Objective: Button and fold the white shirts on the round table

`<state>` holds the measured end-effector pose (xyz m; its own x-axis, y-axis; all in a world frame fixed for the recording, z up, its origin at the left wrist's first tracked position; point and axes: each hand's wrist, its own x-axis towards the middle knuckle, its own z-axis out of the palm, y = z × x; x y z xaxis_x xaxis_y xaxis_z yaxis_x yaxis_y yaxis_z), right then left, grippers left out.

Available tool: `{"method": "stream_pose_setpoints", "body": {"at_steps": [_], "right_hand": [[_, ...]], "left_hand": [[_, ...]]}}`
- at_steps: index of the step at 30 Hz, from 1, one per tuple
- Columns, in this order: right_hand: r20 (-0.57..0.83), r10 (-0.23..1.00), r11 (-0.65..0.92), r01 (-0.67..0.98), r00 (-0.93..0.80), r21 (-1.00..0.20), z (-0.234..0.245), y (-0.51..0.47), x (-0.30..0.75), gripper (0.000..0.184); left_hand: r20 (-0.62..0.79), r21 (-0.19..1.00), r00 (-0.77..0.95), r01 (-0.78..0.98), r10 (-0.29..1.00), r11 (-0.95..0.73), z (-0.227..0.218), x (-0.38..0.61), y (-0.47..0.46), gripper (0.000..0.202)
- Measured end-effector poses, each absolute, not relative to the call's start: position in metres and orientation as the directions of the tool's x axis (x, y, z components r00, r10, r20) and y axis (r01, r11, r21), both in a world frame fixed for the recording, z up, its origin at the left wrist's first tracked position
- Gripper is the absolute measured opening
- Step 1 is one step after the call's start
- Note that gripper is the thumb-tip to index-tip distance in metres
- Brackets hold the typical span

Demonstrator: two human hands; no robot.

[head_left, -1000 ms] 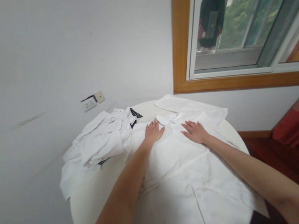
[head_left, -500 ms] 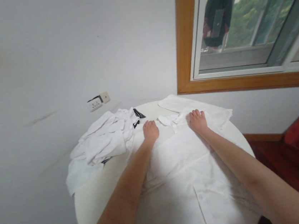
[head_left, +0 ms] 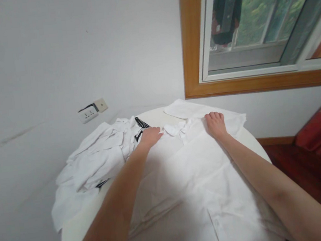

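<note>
The white shirt point(head_left: 188, 163) lies spread on the desk point(head_left: 80, 230). My left hand point(head_left: 150, 135) rests open and flat left of its collar point(head_left: 175, 128). My right hand point(head_left: 215, 124), right of the collar, has curled fingers; whether it grips, I cannot tell. The cloth looks soft and light, so I would take it at the shoulders.

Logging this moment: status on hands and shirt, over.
Left hand flat on shirt. Right hand curled on it, grip unclear. Clothes pile beside left hand.

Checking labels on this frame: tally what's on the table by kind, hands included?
Hands: 2 (left hand, right hand)
Spread white shirt: 1
Crumpled white clothes heap: 1, pieces uncountable
Flat white cloth behind the collar: 1
Total: 5
</note>
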<state>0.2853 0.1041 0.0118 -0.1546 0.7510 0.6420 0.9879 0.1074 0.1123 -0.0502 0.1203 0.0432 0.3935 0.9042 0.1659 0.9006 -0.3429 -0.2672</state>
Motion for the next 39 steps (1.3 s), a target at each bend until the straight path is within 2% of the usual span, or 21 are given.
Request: {"method": "stream_pose_setpoints", "body": {"at_steps": [2,5,9,13,17,20,24,26,29,32,35,39], "right_hand": [[0.68,0.718,0.095,0.989,-0.149,0.116,0.018,0.107,0.287,0.028],[0.708,0.685,0.104,0.985,-0.172,0.139,0.042,0.119,0.293,0.027],[0.8,0.589,0.093,0.993,-0.11,0.068,0.091,0.132,0.299,0.028],[0.865,0.488,0.167,0.985,-0.114,0.035,0.108,0.111,0.308,0.028],[0.85,0.481,0.304,0.95,-0.217,0.071,0.078,0.065,0.33,0.024],[0.779,0.517,0.449,0.887,-0.355,0.107,0.051,0.031,0.355,0.024],[0.548,0.571,0.62,0.759,-0.61,0.199,0.033,-0.009,0.378,0.023],[0.414,0.588,0.672,0.704,-0.695,0.229,0.031,-0.027,0.38,0.025],[0.346,0.625,0.659,0.71,-0.7,0.247,0.031,-0.043,0.375,0.03],[0.401,0.644,0.595,0.756,-0.652,0.274,0.031,-0.043,0.37,0.029],[0.436,0.621,0.594,0.754,-0.652,0.281,0.031,-0.034,0.374,0.03],[0.498,0.586,0.627,0.747,-0.64,0.222,0.038,-0.035,0.386,0.041]], "left_hand": [[0.186,-0.299,0.425,0.883,0.886,-0.361,0.053,-0.046,0.121,0.033],[0.353,-0.301,0.379,0.912,0.855,-0.28,0.072,-0.035,0.124,0.031],[0.596,-0.217,0.251,0.965,0.763,-0.148,0.105,-0.024,0.13,0.029],[0.682,-0.133,0.208,0.978,0.701,-0.161,0.123,-0.029,0.115,0.026],[0.642,-0.126,0.331,0.935,0.692,-0.33,0.105,-0.048,0.064,0.025],[0.517,-0.127,0.522,0.83,0.678,-0.543,0.08,-0.065,0.015,0.03],[0.202,-0.092,0.71,0.699,0.674,-0.709,0.053,-0.081,-0.038,0.031],[0.129,-0.087,0.717,0.697,0.685,-0.712,0.046,-0.084,-0.051,0.028],[0.191,-0.14,0.681,0.732,0.707,-0.667,0.044,-0.085,-0.054,0.032],[0.215,-0.212,0.708,0.707,0.673,-0.675,0.043,-0.087,-0.047,0.039],[0.212,-0.241,0.725,0.689,0.655,-0.684,0.041,-0.094,-0.04,0.04],[0.346,-0.214,0.666,0.742,0.661,-0.636,0.04,-0.106,-0.043,0.048]]}}
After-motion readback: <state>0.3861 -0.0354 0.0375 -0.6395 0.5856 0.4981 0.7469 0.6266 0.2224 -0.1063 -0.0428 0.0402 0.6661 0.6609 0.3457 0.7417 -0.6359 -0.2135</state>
